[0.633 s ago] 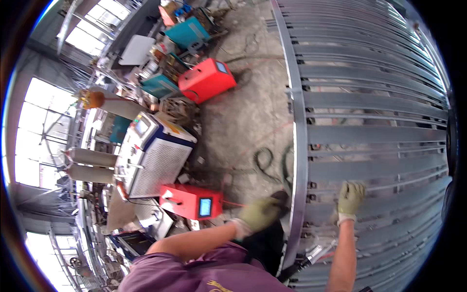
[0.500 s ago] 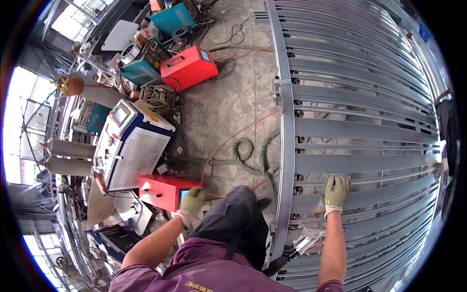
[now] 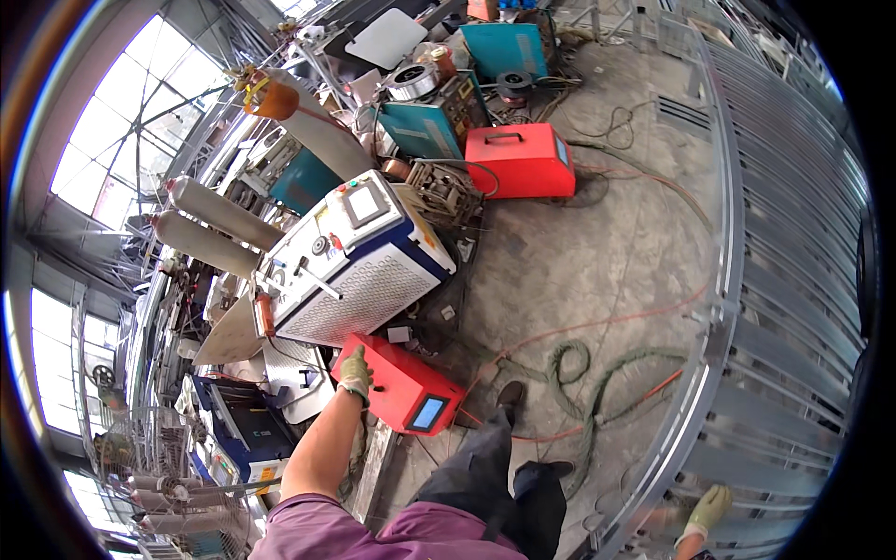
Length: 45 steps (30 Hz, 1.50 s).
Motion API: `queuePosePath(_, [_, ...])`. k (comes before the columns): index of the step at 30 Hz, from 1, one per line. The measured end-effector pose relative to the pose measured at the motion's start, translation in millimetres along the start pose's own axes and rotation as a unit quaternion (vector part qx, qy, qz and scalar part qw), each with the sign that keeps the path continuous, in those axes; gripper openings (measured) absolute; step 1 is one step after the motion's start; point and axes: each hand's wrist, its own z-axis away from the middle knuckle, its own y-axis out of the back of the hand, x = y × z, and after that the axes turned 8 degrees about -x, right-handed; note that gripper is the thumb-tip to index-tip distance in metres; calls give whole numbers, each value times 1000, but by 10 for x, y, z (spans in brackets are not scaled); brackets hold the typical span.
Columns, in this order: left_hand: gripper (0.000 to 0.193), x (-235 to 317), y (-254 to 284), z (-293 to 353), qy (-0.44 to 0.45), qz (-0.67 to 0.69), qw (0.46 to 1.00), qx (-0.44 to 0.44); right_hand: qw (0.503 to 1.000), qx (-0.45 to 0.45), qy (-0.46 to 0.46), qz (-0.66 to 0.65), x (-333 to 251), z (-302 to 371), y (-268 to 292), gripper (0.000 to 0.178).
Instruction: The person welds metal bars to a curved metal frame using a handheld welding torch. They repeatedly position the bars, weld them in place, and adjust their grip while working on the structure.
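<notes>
My left hand (image 3: 356,375), in a pale green glove, is stretched out over the red box-shaped machine (image 3: 397,378) with a small screen on its end. One finger stands up and nothing shows in the hand; whether it touches the casing or its black handle I cannot make out. My right hand (image 3: 711,509), gloved the same way, rests on the flat grey slats of a long metal frame (image 3: 747,439) at the lower right. Its fingers lie over a slat, with no tool in them.
A white and blue cabinet machine (image 3: 369,271) with a perforated side stands behind the red box. Farther off are a second red machine (image 3: 520,161), teal machines (image 3: 504,51) and grey gas cylinders (image 3: 219,210). A thick green rope (image 3: 565,387) and an orange hose (image 3: 607,324) lie across the concrete floor.
My view has swung left, so the slatted frame sits farther right. My left hand has gone from near my thigh to over the red machine. The right hand stays on the frame.
</notes>
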Motion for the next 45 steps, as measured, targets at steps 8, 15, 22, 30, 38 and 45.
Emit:
queuePosePath(8, [82, 1092, -278, -1426, 6, 108, 987, 117, 991, -39, -102, 79, -731, 330, 470, 45])
queuePosePath(15, [71, 1540, -104, -2389, 46, 281, 956, 70, 976, -106, -150, 120, -1419, 422, 571, 46])
queuePosePath(22, [54, 1641, -30, -2516, -79, 212, 969, -101, 936, -233, -155, 216, -1375, 679, 570, 48])
queuePosePath(30, [50, 1506, -1027, 1155, -142, 39, 964, -222, 949, -22, -312, -30, -1412, 852, 476, 49])
queuePosePath(38, [48, 954, -1811, 2119, -33, 19, 808, -588, 936, 24, -318, -151, -1299, 863, 617, 41])
queuePosePath(45, [15, 426, -3228, 3847, -95, -261, 783, -557, 949, 83, -257, -161, -1058, 833, 628, 41])
